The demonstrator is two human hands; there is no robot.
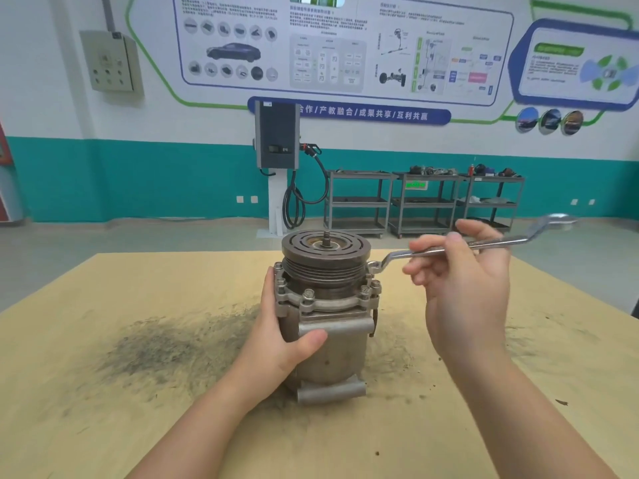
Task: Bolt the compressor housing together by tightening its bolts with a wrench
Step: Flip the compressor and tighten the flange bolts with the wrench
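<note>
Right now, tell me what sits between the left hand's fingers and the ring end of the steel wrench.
In the head view, the grooved metal pulley atop the compressor housing lies between left hand and wrench.

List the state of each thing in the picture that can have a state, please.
compressor: upright on the table, bolts in its flange
wrench: held level, ring end at a bolt on the compressor's right side
left hand: grips the compressor body
right hand: holds the wrench shaft

Compressor upright on table; wrench to its right; charging post and shelf carts behind.
</note>
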